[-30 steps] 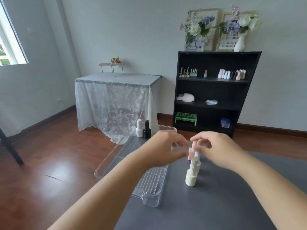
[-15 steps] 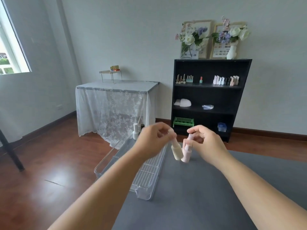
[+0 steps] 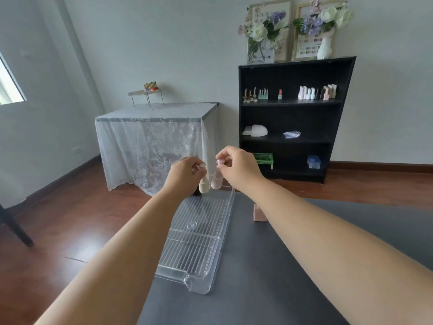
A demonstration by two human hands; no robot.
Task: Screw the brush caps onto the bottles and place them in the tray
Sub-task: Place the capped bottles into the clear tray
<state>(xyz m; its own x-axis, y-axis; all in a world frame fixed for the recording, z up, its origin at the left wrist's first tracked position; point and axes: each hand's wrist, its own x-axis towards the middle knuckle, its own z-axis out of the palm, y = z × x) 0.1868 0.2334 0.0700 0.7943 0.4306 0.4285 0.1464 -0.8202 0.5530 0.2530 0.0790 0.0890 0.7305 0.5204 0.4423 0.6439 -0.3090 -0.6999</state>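
Note:
My left hand (image 3: 185,174) grips a cream bottle (image 3: 203,186) by its cap, and my right hand (image 3: 236,168) grips a pale pink bottle (image 3: 216,181) the same way. Both bottles hang upright, side by side, over the far end of the clear ribbed tray (image 3: 225,221). The tray lies lengthwise on the dark grey table (image 3: 269,277). A dark bottle is partly hidden behind my left hand at the tray's far end. A square pink bottle (image 3: 259,213) stands on the table right of the tray, half covered by my right forearm.
Beyond the table edge is wooden floor. A lace-covered table (image 3: 152,137) stands at the back left and a black shelf (image 3: 290,118) with several small bottles at the back right.
Both hands lifted a bottle each from the table and carried them forward and left, from beside the tray to above its far end.

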